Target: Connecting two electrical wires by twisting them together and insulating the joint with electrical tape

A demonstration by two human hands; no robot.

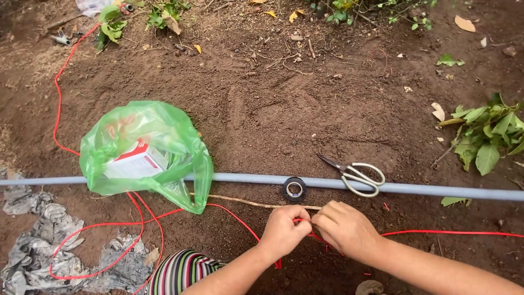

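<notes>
left hand (285, 226): you are pinching the red wire (109, 223) between fingertips, grip pressed together on it.
right hand (344, 226): you are pinching the same wire just beside the left hand, grip closed on it.
wire: lying on the soil (262, 109), looping left past the green bag (147, 150), running right to the frame edge.
doing it well: keep both pinches close together, wire taut between them, I judge.
nearby: grey pipe (426, 188) lying across, black tape roll (295, 189) touching it, scissors (357, 176) resting on it.
surface: bare brown soil, leaves (486, 136), crumpled foil (33, 251) at left.
</notes>
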